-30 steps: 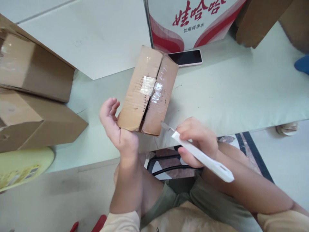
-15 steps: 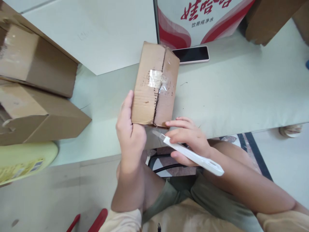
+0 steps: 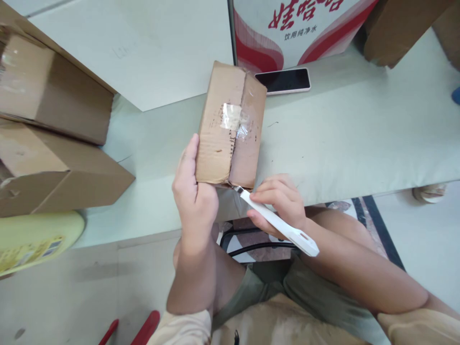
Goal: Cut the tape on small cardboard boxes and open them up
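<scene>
A small taped cardboard box (image 3: pixel 230 124) stands tilted over the pale green table's (image 3: pixel 341 139) near edge, with a centre seam and a patch of clear tape. My left hand (image 3: pixel 192 191) grips its lower left corner, thumb along the side. My right hand (image 3: pixel 278 201) is closed round a white utility knife (image 3: pixel 276 221). The blade tip touches the box's bottom edge at the seam.
Two larger cardboard boxes (image 3: pixel 53 143) lie at the left. A phone (image 3: pixel 285 80) rests face up behind the small box, before a red and white carton (image 3: pixel 298 28). Another brown box (image 3: pixel 398 28) stands at the far right. A yellow stool (image 3: pixel 36 239) is at the lower left.
My left hand closed onto the box's lower left corner and steadied it. My right hand brought the knife up and left until the blade reached the box's bottom edge.
</scene>
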`<state>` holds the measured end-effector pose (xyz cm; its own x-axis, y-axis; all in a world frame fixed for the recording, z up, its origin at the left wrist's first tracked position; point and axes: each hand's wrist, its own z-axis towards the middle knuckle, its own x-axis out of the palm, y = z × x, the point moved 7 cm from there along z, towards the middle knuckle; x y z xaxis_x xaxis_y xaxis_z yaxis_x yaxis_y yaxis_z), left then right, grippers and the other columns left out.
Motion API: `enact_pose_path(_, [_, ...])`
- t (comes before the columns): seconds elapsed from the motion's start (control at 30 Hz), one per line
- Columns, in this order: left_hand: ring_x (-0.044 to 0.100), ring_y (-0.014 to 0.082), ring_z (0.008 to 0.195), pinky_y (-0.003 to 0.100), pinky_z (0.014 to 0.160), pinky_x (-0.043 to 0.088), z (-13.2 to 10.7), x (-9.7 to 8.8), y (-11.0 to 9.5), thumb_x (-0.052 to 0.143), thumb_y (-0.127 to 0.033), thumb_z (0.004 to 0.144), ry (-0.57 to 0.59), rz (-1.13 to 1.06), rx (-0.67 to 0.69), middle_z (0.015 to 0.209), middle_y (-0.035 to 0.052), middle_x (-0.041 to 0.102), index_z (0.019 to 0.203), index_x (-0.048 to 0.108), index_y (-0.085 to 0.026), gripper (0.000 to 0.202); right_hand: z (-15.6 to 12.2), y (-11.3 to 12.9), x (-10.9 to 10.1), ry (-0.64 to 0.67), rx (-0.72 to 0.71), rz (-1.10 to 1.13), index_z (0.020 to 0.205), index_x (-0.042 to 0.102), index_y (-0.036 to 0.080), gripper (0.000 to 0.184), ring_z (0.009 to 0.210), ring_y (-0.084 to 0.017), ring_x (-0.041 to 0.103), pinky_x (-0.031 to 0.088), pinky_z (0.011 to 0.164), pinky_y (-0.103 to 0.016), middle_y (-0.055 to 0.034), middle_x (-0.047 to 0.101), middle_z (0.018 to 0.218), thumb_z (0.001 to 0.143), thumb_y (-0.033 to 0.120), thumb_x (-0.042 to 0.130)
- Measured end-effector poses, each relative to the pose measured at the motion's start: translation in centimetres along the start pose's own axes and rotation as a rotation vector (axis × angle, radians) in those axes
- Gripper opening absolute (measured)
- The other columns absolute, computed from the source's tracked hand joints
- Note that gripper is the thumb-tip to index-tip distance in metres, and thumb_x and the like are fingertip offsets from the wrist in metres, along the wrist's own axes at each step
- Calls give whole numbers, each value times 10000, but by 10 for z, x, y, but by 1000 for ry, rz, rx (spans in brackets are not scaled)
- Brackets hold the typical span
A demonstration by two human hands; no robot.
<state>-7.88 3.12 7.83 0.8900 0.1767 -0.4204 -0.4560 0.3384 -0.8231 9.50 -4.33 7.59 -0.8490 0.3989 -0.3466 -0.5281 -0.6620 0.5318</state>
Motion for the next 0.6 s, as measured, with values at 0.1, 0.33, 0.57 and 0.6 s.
enact_pose_path(0.1, [555,243,1489,423,1296,412,1,0,1,503,-130,930,-5,3,-7,1540,13,630,1491,592,-280,587,1,1,-4,-10,-28,-33,945,633,227,113,713,-177,657,484,708,-355,-6,699,731,996,325,610])
enact_pose_path(0.33, [551,249,1491,427,1305,393,1,0,2,501,-163,939,-15,13,-23,1537,13,631,1495,590,-281,576,0,4,0,26,-79,-32,978,656,215,85,745,-160,618,411,689,-349,-2,708,755,996,290,620])
enact_pose_path(0.57, [542,247,1497,435,1311,381,2,-3,5,490,-202,966,-29,4,-60,1542,15,626,1503,580,-280,550,-5,11,-3,13,-133,-73,947,686,228,112,699,-146,509,321,676,-344,4,616,730,989,174,598])
enact_pose_path(0.6, [542,246,1496,430,1309,384,2,-3,5,491,-206,966,-30,5,-61,1543,16,625,1504,578,-280,551,-7,12,-3,11,-138,-77,958,689,227,118,704,-147,510,321,680,-342,2,614,738,989,166,594])
